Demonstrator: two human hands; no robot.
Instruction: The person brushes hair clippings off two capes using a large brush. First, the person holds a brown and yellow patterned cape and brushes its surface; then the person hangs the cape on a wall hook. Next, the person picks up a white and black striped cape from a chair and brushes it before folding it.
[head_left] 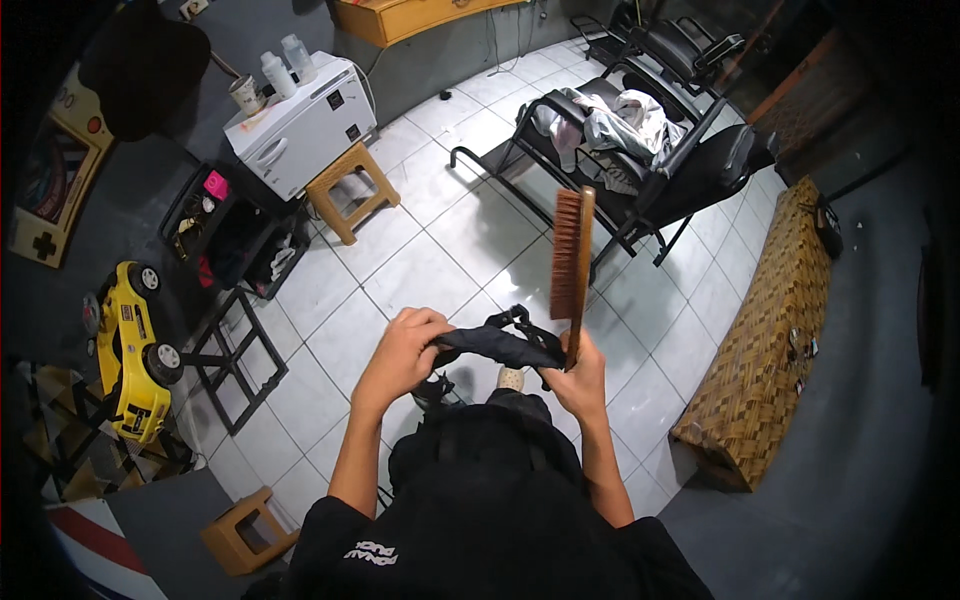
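Note:
In front of my body, a black padded fabric strap [492, 345] with thinner webbing and a black buckle stretches between my two hands. My left hand [405, 348] is closed on its left end, thumb and fingers pinching the cloth. The right end meets my right hand [582, 375], which also grips a long brush [567, 255] by its wooden handle. The brush stands upright, brown bristles toward the left and wooden back toward the right. Below the strap, a light spotted shoe [511, 378] shows. What hangs under the strap is partly hidden by my dark clothes.
Black metal-framed chairs [640, 190] stand ahead right, one bearing silvery cloth. A woven bench [755, 370] lies along the right. At left are a small white fridge [305, 125] with bottles, a brown stool [350, 190], a yellow toy car [135, 350] and a black frame [238, 360].

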